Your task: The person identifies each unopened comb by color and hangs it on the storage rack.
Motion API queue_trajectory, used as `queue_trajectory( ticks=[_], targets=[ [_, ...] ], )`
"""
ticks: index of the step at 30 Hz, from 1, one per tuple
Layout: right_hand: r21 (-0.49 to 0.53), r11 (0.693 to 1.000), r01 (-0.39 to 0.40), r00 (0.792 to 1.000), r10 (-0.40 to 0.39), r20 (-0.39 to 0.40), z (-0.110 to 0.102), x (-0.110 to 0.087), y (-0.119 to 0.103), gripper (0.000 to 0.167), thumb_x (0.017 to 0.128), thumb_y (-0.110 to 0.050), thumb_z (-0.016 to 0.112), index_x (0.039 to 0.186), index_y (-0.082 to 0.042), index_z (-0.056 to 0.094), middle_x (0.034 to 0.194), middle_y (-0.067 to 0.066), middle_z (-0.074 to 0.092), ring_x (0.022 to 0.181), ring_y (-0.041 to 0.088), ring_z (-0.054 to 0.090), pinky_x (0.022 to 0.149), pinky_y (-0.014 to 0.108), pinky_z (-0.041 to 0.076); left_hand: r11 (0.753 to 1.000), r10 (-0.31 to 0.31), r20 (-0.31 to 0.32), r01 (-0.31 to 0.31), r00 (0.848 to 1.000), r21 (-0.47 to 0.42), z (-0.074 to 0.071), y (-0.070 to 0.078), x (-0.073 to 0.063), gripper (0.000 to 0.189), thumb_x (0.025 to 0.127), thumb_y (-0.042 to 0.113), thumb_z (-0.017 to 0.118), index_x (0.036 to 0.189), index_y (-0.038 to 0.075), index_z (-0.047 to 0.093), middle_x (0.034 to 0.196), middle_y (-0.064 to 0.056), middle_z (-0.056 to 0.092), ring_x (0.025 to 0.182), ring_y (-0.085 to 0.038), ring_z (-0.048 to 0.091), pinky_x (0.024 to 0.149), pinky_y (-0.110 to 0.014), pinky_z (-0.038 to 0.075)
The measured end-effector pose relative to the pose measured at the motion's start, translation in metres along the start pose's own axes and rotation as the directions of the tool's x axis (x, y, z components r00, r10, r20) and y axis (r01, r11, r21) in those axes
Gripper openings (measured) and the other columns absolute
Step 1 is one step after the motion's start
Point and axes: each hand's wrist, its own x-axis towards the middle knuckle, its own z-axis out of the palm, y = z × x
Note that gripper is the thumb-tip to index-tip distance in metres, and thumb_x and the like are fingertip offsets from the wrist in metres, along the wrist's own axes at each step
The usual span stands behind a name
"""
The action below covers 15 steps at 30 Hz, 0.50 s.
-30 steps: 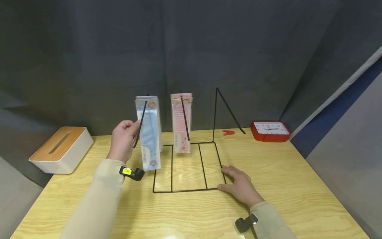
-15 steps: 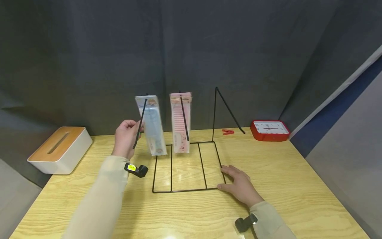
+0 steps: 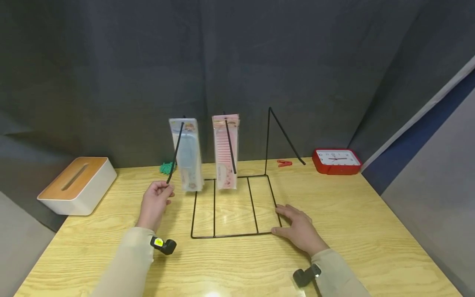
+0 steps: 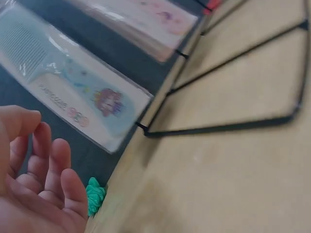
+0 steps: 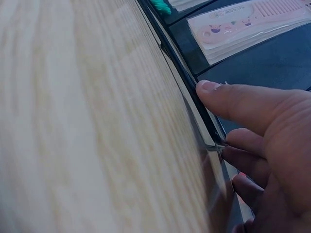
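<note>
Blue combs in clear packaging hang from the left hook of a black wire rack. Pink packaged combs hang from its middle hook, and the right hook holds nothing. My left hand is at the front tip of the left hook, fingers loosely bent. In the left wrist view its thumb and forefinger are close together, with nothing visible between them and the blue combs apart from them. My right hand rests on the rack's front right base corner, fingers fairly straight, thumb on the front wire.
A white tissue box with a wooden lid stands at left. Behind the left hook lies a small green object. A red clip and a red clock are at the back right, before a dark curtain.
The front blue comb pack has moved back along the left hook to join the others. My left hand has let go and come down toward the hook's tip, uncovering the green object.
</note>
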Motion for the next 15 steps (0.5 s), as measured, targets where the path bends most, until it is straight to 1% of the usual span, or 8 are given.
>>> queue_trajectory(
  ticks=[2, 4, 6, 7, 8, 9, 12, 15],
  targets=[
    [-0.004, 1.000, -0.007, 1.000, 0.007, 0.000, 0.000, 0.000, 0.003, 0.077, 0.084, -0.046, 0.078, 0.148, -0.015, 0.051, 0.158, 0.019, 0.035, 0.144, 0.050, 0.025, 0.111, 0.071, 0.014, 0.999, 0.028, 0.016, -0.029, 0.999, 0.041, 0.001, -0.006, -0.009, 0.023, 0.103, 0.021, 0.059, 0.118, 0.005, 0.052, 0.109, -0.005, 0.061, 0.095, -0.015, 0.060, 0.085, -0.036, 0.050],
    [0.005, 1.000, -0.015, 1.000, 0.015, -0.004, 0.000, 0.000, 0.006, 0.076, 0.086, -0.048, 0.076, 0.149, -0.015, 0.050, 0.158, 0.020, 0.034, 0.144, 0.050, 0.026, 0.111, 0.071, 0.017, 0.992, 0.066, 0.045, -0.070, 0.997, 0.106, 0.002, -0.011, -0.020, 0.026, 0.103, 0.022, 0.059, 0.121, 0.004, 0.053, 0.109, -0.006, 0.062, 0.098, -0.018, 0.059, 0.084, -0.034, 0.050],
    [0.025, 1.000, -0.019, 1.000, 0.019, -0.018, -0.002, -0.002, 0.008, 0.074, 0.088, -0.048, 0.074, 0.149, -0.015, 0.050, 0.157, 0.019, 0.037, 0.144, 0.048, 0.029, 0.112, 0.067, 0.020, 0.970, 0.113, 0.092, -0.130, 0.989, 0.205, 0.002, -0.014, -0.030, 0.027, 0.103, 0.022, 0.060, 0.122, 0.004, 0.055, 0.111, -0.007, 0.063, 0.100, -0.020, 0.059, 0.084, -0.034, 0.049],
    [0.046, 0.999, -0.017, 0.999, 0.019, -0.029, -0.003, -0.003, 0.009, 0.072, 0.090, -0.046, 0.073, 0.149, -0.014, 0.050, 0.156, 0.018, 0.039, 0.144, 0.046, 0.030, 0.113, 0.065, 0.022, 0.946, 0.144, 0.122, -0.173, 0.982, 0.274, 0.001, -0.016, -0.035, 0.026, 0.102, 0.022, 0.060, 0.122, 0.006, 0.056, 0.113, -0.007, 0.063, 0.102, -0.021, 0.059, 0.085, -0.034, 0.049],
    [0.065, 0.998, -0.010, 0.999, 0.013, -0.041, -0.004, -0.005, 0.008, 0.069, 0.091, -0.044, 0.072, 0.148, -0.012, 0.050, 0.155, 0.018, 0.041, 0.143, 0.044, 0.032, 0.113, 0.063, 0.024, 0.911, 0.177, 0.156, -0.222, 0.972, 0.348, -0.001, -0.018, -0.040, 0.027, 0.102, 0.023, 0.061, 0.123, 0.006, 0.057, 0.115, -0.007, 0.064, 0.104, -0.021, 0.059, 0.087, -0.036, 0.050],
    [0.078, 0.997, 0.004, 0.998, 0.000, -0.060, -0.005, -0.007, 0.007, 0.067, 0.092, -0.042, 0.072, 0.147, -0.011, 0.051, 0.153, 0.017, 0.044, 0.142, 0.042, 0.035, 0.114, 0.061, 0.025, 0.864, 0.213, 0.193, -0.276, 0.958, 0.421, -0.003, -0.019, -0.045, 0.028, 0.101, 0.023, 0.062, 0.124, 0.007, 0.057, 0.118, -0.006, 0.064, 0.107, -0.022, 0.059, 0.090, -0.039, 0.050],
    [0.074, 0.995, 0.074, 0.990, -0.064, -0.128, -0.011, -0.015, 0.002, 0.059, 0.094, -0.036, 0.071, 0.143, -0.007, 0.054, 0.147, 0.015, 0.051, 0.138, 0.040, 0.043, 0.111, 0.058, 0.032, 0.688, 0.306, 0.301, -0.428, 0.903, 0.586, -0.015, -0.023, -0.060, 0.032, 0.099, 0.021, 0.066, 0.127, 0.010, 0.058, 0.124, -0.005, 0.063, 0.113, -0.026, 0.059, 0.094, -0.049, 0.050],
    [-0.016, 0.988, 0.151, 0.971, -0.151, -0.183, -0.020, -0.028, -0.005, 0.056, 0.095, -0.036, 0.070, 0.141, -0.007, 0.056, 0.145, 0.014, 0.053, 0.134, 0.040, 0.047, 0.107, 0.060, 0.036, 0.517, 0.367, 0.388, -0.532, 0.845, 0.670, -0.029, -0.024, -0.073, 0.039, 0.096, 0.023, 0.070, 0.131, 0.009, 0.059, 0.130, -0.008, 0.062, 0.119, -0.032, 0.059, 0.094, -0.057, 0.048]
  ],
)
